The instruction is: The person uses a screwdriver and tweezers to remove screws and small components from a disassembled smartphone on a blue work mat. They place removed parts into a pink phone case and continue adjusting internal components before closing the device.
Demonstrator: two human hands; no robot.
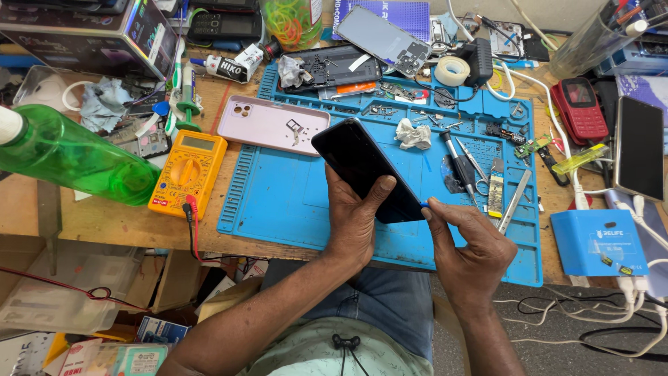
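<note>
— In the head view, what did the hands grip?
— The left hand (353,221) clasped a black glossy smartphone (367,169), tilted above the blue silicone repair mat (278,198) on the wooden counter (104,219).
— And the right hand (467,247)?
— It pinched a small blue pick (424,204) against the phone's lower edge.

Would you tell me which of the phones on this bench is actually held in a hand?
The black phone, gripped by the left hand above the blue mat; the others lie on the bench.
</note>
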